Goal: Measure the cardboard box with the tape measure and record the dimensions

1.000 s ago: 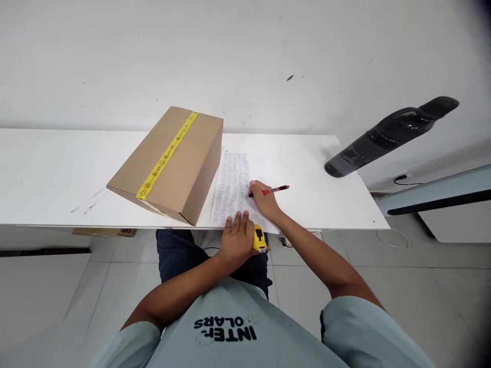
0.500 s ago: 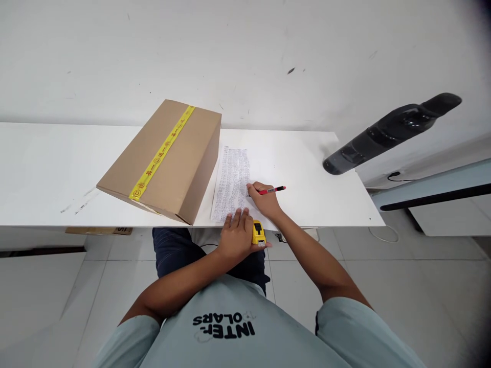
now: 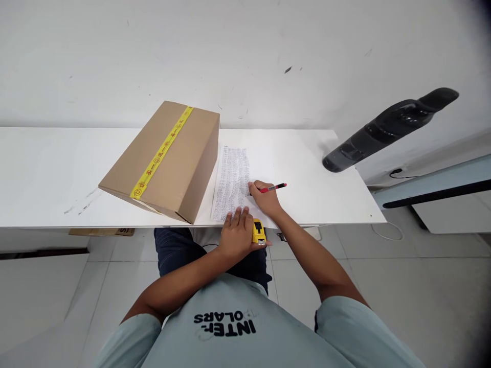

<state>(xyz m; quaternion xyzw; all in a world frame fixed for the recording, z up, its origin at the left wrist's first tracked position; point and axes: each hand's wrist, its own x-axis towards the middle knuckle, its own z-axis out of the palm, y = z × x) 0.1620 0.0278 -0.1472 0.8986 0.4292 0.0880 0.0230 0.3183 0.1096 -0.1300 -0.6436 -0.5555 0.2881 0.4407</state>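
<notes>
A sheet of paper covered in dense handwriting (image 3: 232, 176) lies on the white table, right of the cardboard box (image 3: 164, 158). My right hand (image 3: 266, 198) is closed around a red and black pen (image 3: 273, 188), its tip down at the paper's right side. At the table's front edge my left hand (image 3: 237, 234) rests its fingers on the bottom of the sheet. Between that hand's thumb and forefinger sits a yellow tape measure (image 3: 259, 232), gripped partly past the edge. The pen's tip is mostly hidden by my fingers.
The box is shut with yellow printed tape (image 3: 161, 153). A glossy black cylindrical device (image 3: 376, 133) stands at the right end of the white table (image 3: 299, 158). Behind runs a white wall (image 3: 245, 61). A cable (image 3: 387, 232) lies on the tiled floor at the right.
The view has shifted slightly. My right hand and the pen show only a tiny movement; the left hand, tape measure and box stay in place.
</notes>
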